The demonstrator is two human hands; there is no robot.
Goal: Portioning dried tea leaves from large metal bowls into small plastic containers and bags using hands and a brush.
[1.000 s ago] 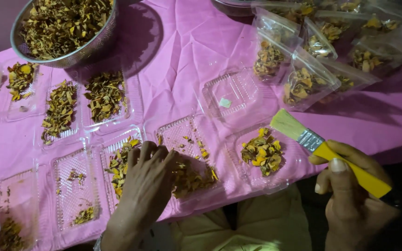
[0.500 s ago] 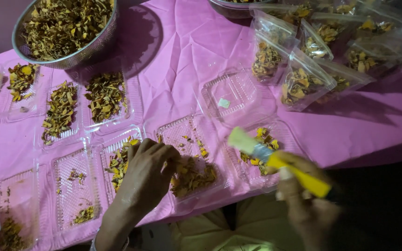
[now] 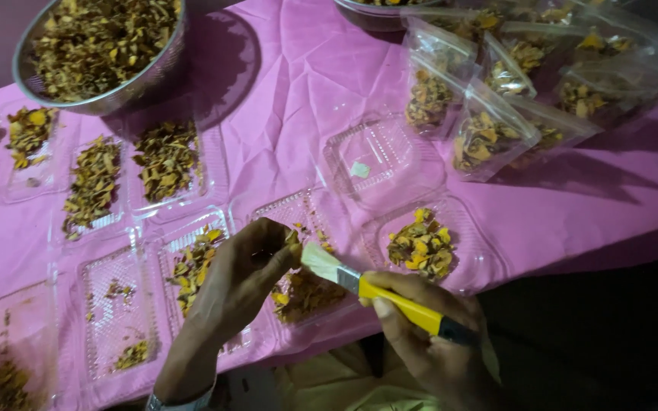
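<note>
My right hand (image 3: 428, 339) grips a yellow-handled paintbrush (image 3: 378, 291) whose pale bristles point left and touch my left fingertips. My left hand (image 3: 237, 281) is cupped over a clear plastic tray (image 3: 298, 221) that holds dried yellow-brown petals; its fingers are bent together, and whether they pinch any petals is hidden. Right of the brush sits another clear tray with a heap of petals (image 3: 422, 245). An empty clear tray (image 3: 382, 161) lies behind it.
Several clear trays (image 3: 165, 164) with dried petals line the pink tablecloth (image 3: 291, 99) at left. A metal bowl (image 3: 100, 46) full of petals stands at the far left. Several filled clear bags (image 3: 489, 133) lie at the far right. The table edge runs just before me.
My right hand has carried the brush leftward from beside the right-hand tray to my left fingertips. My left hand stayed over the same tray.
</note>
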